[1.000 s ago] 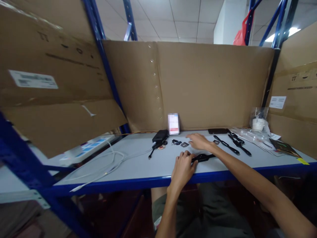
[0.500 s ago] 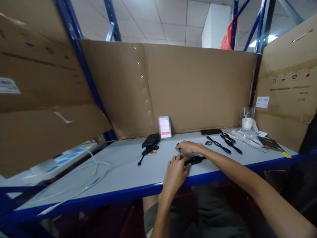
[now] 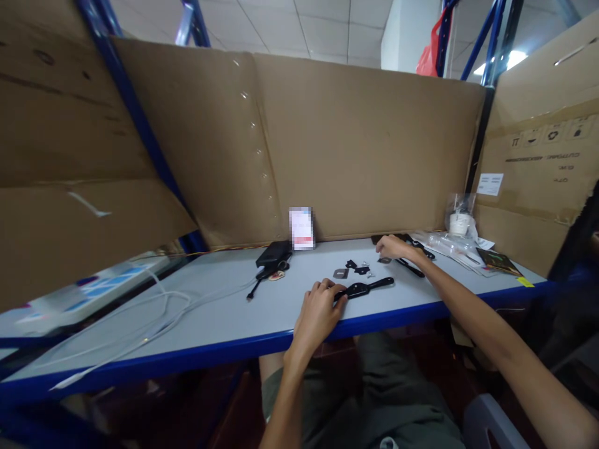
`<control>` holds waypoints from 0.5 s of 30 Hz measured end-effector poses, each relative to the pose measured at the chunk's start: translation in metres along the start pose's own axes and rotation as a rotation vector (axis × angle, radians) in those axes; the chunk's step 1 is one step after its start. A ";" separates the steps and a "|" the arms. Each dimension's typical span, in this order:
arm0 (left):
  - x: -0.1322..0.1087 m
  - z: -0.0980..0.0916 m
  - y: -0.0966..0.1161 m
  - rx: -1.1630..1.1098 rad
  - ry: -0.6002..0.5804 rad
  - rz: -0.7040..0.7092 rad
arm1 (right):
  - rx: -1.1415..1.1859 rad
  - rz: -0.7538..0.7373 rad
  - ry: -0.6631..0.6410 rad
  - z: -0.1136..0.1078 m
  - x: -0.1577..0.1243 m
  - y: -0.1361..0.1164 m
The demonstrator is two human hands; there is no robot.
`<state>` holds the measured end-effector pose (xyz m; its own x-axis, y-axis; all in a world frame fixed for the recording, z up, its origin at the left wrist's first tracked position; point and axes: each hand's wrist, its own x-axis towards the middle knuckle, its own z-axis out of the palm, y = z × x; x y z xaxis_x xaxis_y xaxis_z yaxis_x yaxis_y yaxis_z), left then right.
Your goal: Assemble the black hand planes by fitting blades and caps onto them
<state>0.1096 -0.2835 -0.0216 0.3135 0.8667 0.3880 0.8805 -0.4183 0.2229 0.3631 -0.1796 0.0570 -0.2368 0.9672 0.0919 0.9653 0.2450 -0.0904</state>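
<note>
My left hand (image 3: 321,305) rests near the table's front edge, its fingers closed around the left end of a black spokeshave (image 3: 358,289). The tool lies flat, its right handle exposed and its left handle hidden under my fingers. Farther right, my right hand (image 3: 394,247) reaches down with fingertips pinched at a small dark flat blade (image 3: 384,260) on the tabletop. Between my hands lie another dark blade (image 3: 340,273), black cap pieces (image 3: 362,270) and small silvery screws (image 3: 370,275).
More black spokeshaves (image 3: 412,268) lie beneath and beyond my right forearm. Plastic bags (image 3: 449,246) and a white cup (image 3: 459,224) stand at the back right. A lit phone (image 3: 302,229) leans on cardboard; a black power adapter (image 3: 274,254), white cables (image 3: 173,318) and a power strip (image 3: 103,290) are left.
My right hand has moved right, from beside the left hand to the small blade, uncovering the loose parts. My left hand stays on the spokeshave. The view has tilted down slightly.
</note>
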 end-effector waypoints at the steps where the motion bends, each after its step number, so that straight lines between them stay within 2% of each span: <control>1: -0.001 -0.001 0.000 -0.010 0.003 0.001 | -0.010 0.025 -0.012 0.005 -0.003 -0.002; 6: -0.002 -0.003 0.001 -0.067 0.003 -0.005 | -0.059 0.132 -0.067 0.024 -0.006 -0.016; 15: -0.003 -0.002 0.001 -0.107 0.017 -0.021 | -0.051 0.150 -0.274 0.008 0.019 -0.005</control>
